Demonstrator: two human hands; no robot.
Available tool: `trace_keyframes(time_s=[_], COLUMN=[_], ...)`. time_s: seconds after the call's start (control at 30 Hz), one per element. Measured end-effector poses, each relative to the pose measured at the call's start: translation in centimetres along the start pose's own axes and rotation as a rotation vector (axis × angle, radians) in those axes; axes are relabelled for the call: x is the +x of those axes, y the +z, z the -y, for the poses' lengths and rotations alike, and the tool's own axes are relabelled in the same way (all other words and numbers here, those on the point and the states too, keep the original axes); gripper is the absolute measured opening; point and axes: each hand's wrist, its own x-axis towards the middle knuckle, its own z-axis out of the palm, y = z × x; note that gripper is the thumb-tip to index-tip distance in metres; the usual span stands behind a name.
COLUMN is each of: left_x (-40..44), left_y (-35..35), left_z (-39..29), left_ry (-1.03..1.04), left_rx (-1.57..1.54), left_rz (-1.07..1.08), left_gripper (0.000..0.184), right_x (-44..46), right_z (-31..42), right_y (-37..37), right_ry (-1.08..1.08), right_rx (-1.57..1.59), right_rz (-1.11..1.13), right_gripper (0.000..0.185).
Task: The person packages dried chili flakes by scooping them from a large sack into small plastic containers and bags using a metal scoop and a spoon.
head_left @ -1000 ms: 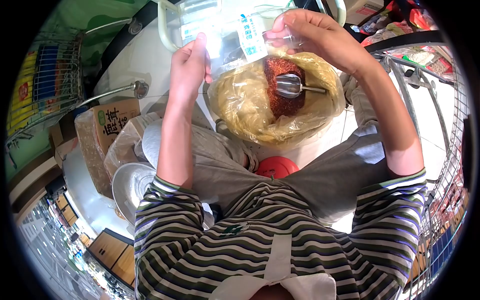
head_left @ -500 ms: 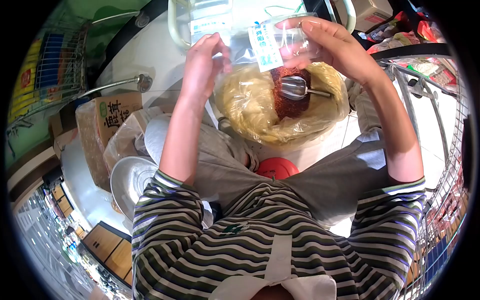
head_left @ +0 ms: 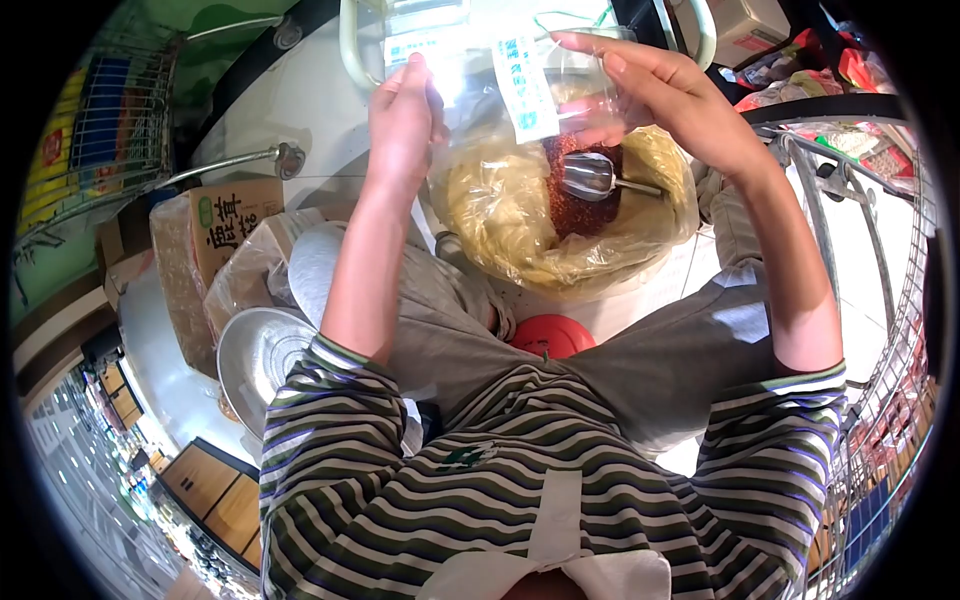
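Above a yellowish plastic bag [head_left: 500, 240], my right hand [head_left: 670, 100] grips a clear plastic container [head_left: 470, 95] by its right end, with fingers showing through the plastic. A white label with blue-green print [head_left: 525, 90] runs across the container. My left hand [head_left: 405, 125] is closed at the container's left end, thumb up, seemingly pinching its edge. In the open bag lies a mass of dark red flakes [head_left: 575, 215]. A clear scoop [head_left: 588, 175] with a thin handle rests on the flakes.
Another clear container with a label [head_left: 415, 48] stands behind, by a pale tubular frame [head_left: 350, 45]. Cardboard boxes [head_left: 235, 215] and a round metal lid [head_left: 265, 350] are at left. A red round object [head_left: 553, 336] sits between the legs. Wire carts [head_left: 880, 330] flank both sides.
My left hand has come up and closed at the container's left end. The container and its label have turned slightly, and the right hand has shifted a little.
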Motion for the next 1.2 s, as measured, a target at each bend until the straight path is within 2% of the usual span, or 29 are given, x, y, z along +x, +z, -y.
trace_keyframes(time_s=[0.07, 0.1, 0.13, 0.17, 0.2, 0.27, 0.3, 0.37, 0.4, 0.43, 0.47, 0.53, 0.67, 0.73, 0.77, 0.8, 0.83, 0.87, 0.93, 1.03, 1.2], left_x=[0.3, 0.3, 0.4, 0.5, -0.2, -2.5, -2.7, -2.8, -2.9, -2.9, -2.8, -2.6, -2.2, -2.0, -1.9, -1.9, -2.0, -2.0, -2.0, -1.8, -1.9], left_y=[0.7, 0.7, 0.6, 0.6, 1.3, 3.7, 4.4, 5.2, 5.1, 5.1, 5.0, 4.7, 3.8, 3.5, 3.4, 3.3, 3.3, 3.3, 3.3, 3.4, 3.5], left_z=[0.5, 0.6, 0.6, 0.6, 0.4, 0.3, 0.8, 1.5, 1.6, 1.6, 1.6, 1.8, 2.4, 2.6, 2.5, 2.4, 2.3, 2.1, 2.0, 2.1, 2.0], left_ry=[0.429, 0.428, 0.794, 1.158, 1.158, 1.156, 1.151, 1.021, 1.021, 0.909, 0.798, 0.796, 0.747, 0.747, 0.688, 0.630, 0.631, 0.639, 0.648, 0.654, 0.678], left_rx=[0.252, 0.251, 0.553, 0.858, 0.857, 0.987, 0.985, 0.936, 0.935, 0.938, 0.939, 0.931, 0.907, 0.895, 0.855, 0.814, 0.815, 0.801, 0.786, 0.761, 0.797], left_rz=[-0.228, -0.226, -0.204, -0.173, -0.168, 0.100, 0.103, 0.222, 0.222, 0.265, 0.308, 0.301, 0.351, 0.373, 0.363, 0.353, 0.353, 0.347, 0.345, 0.311, 0.291], left_gripper=[0.037, 0.037, 0.053, 0.077, 0.077, 0.108, 0.108, 0.119, 0.119, 0.120, 0.121, 0.118, 0.101, 0.095, 0.091, 0.086, 0.086, 0.085, 0.083, 0.084, 0.094], right_x=[-0.1, -0.1, -0.1, -0.1, -0.1, 0.1, 0.0, 0.1, 0.2, 0.0, 0.0, -0.1, -0.2, -0.3, -0.3, -0.3, -0.2, -0.1, -0.1, -0.2, -0.3], right_z=[0.2, 0.1, 0.0, -0.3, -0.8, -1.8, -1.0, -1.7, -1.8, -1.4, -1.1, -0.6, -0.6, -1.5, -1.5, -1.3, -1.2, -1.5, -2.3, -2.6, -2.2], right_y=[-0.6, -0.7, -0.7, -0.6, -0.2, 1.3, 2.1, 2.7, 3.0, 3.2, 3.2, 3.1, 3.1, 2.9, 2.7, 2.5, 2.4, 2.3, 2.2, 2.3, 2.6], right_ry=[0.051, 0.051, 0.128, 0.205, 0.205, 0.140, 0.244, 0.252, 0.256, 0.347, 0.346, 0.390, 0.390, 0.208, 0.209, 0.144, 0.079, 0.078, 0.012, -0.059, 0.014], right_rx=[-0.082, -0.082, -0.073, -0.062, -0.061, -0.110, -0.122, -0.193, -0.265, -0.244, -0.246, -0.296, -0.342, -0.344, -0.344, -0.414, -0.485, -0.485, -0.478, -0.500, -0.462], right_rz=[-0.005, -0.008, 0.000, 0.008, 0.004, -0.004, 0.004, 0.045, 0.086, 0.101, 0.101, 0.179, 0.229, 0.248, 0.249, 0.256, 0.263, 0.262, 0.165, 0.112, 0.104], right_gripper=[0.041, 0.041, 0.040, 0.040, 0.040, 0.042, 0.047, 0.049, 0.052, 0.058, 0.058, 0.060, 0.061, 0.052, 0.052, 0.044, 0.036, 0.036, 0.025, 0.022, 0.022])
